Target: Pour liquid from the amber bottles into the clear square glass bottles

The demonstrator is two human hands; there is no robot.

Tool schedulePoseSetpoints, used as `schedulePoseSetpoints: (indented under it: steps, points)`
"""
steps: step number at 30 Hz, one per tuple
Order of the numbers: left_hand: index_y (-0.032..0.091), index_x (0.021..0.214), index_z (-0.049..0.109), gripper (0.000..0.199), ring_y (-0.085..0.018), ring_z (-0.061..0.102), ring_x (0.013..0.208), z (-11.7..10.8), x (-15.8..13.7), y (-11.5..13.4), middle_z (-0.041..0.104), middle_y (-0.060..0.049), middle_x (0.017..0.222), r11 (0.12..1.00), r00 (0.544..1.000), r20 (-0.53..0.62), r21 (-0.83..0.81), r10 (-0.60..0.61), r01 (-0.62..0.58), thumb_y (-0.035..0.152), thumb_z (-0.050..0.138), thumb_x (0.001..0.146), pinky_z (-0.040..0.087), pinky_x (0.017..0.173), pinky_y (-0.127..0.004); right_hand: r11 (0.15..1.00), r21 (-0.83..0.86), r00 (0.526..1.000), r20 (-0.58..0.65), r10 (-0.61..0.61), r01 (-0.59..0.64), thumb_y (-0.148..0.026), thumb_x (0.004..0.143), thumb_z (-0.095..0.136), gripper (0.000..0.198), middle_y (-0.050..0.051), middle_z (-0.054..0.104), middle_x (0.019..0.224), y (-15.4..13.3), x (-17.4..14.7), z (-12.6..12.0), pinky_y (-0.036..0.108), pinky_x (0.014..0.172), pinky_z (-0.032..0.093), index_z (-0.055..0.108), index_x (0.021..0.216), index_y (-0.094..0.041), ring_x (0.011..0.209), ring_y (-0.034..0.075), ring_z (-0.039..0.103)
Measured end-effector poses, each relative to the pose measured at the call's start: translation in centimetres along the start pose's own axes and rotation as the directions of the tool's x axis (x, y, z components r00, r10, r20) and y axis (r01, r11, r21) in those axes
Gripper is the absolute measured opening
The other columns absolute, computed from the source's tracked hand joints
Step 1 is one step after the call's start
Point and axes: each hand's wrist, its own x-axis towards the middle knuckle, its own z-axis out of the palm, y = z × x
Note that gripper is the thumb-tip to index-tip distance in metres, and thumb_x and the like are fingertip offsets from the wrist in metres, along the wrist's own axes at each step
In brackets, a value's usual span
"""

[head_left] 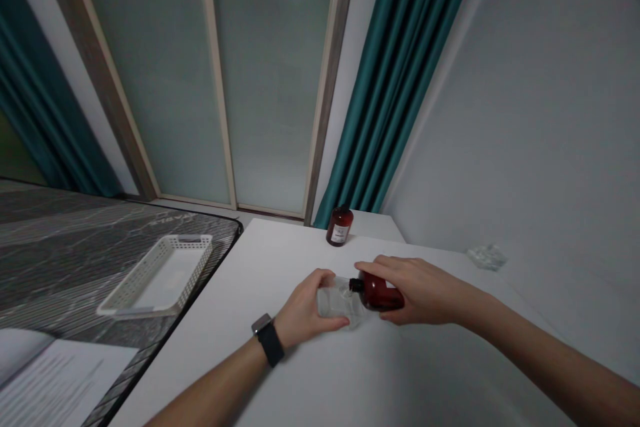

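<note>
My right hand (415,290) is wrapped round a dark red-brown bottle (377,292) that lies tipped on its side, its black neck pointing left. The neck end meets the mouth of a clear glass container (334,300). My left hand (306,307), with a dark watch on the wrist, grips that container from the left, thumb and fingers round its sides. Whether liquid runs between the two cannot be made out. Farther back on the white table (280,250), a second red-brown bottle (340,227) with a white label and black top stands upright.
A white perforated basket (187,280) lies on the dark patterned surface (120,220) to the left. Nearer me there is an open book (65,380). A clear crumpled-looking or cut-glass item (487,257) sits by the wall at right. Teal curtains (395,80) hang behind the table.
</note>
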Motion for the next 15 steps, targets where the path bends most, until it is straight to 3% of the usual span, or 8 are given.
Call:
schedulePoseSetpoints:
  steps: [15]
  points:
    - [0.019, 0.113, 0.052, 0.060, -0.024, 0.061, 0.102, 0.04, -0.02, -0.07, 0.064, -0.005, 0.111, 1.000, 1.000, 0.001, -0.013, -0.015, 0.015, 0.022, 0.084, 0.063, 0.048, 0.092, -0.038, 1.000, -0.001, 1.000, -0.004, -0.009, 0.009, -0.031, 0.074, 0.072, 0.075, 0.010, 0.065, 0.118, 0.00, -0.06, 0.03, 0.038, 0.085, 0.047, 0.043, 0.144, -0.028, 0.102, 0.030, 0.064]
